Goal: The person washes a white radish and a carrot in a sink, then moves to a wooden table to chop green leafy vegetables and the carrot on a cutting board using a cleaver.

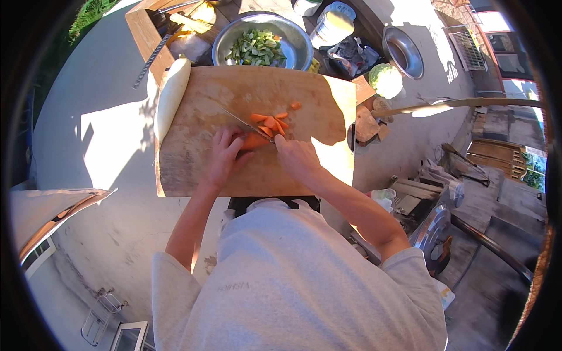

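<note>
On the wooden cutting board [205,169] my left hand [222,153] steadies an orange carrot [253,141] with bent fingers; the hand partly covers it. My right hand [297,158] is closed round the handle end of a knife [241,119]. Its thin blade slants away to the far left, over the carrot's cut end. Just beyond the blade lies a small heap of carrot pieces [272,123], with one piece [296,106] apart at the far right. A long white radish [174,93] rests along the board's left edge.
Past the board stands a metal bowl [304,50] holding chopped greens [257,48]. A white tub [332,26], a dark plastic bag [353,55], a pale green round vegetable [385,80] and another metal basin [404,52] sit at the far right. A curved pole [445,106] juts in from the right.
</note>
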The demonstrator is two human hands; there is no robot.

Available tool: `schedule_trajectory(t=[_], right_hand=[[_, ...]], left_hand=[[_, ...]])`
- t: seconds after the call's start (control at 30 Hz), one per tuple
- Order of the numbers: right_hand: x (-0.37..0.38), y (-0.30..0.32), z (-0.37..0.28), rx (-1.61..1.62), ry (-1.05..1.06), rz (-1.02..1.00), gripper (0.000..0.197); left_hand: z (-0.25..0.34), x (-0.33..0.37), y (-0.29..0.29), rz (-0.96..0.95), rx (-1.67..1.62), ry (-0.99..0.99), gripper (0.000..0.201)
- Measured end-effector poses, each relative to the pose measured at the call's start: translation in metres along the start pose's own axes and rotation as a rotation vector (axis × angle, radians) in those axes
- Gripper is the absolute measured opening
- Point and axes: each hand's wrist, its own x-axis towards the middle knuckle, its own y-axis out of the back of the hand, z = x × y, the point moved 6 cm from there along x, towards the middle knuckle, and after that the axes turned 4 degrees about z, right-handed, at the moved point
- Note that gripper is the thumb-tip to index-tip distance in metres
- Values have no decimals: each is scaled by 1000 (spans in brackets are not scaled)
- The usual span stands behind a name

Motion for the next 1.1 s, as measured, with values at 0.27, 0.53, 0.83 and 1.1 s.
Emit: schedule_trajectory(t=[0.27, 0.53, 0.83, 1.1], right_hand=[[-58, 30, 23, 140, -63, -159, 15], [-1, -6, 7, 211, 33, 50, 14], [-64, 30, 13, 173, 3, -119, 13], [-4, -12, -3, 161, 8, 35, 13]], left_hand=[[-4, -20, -2, 120, -127, 77, 32], [-4, -23, -8, 11, -70, 7, 41], [-9, -25, -4, 32, -64, 4, 47], [-3, -25, -7, 8, 1, -111, 41]])
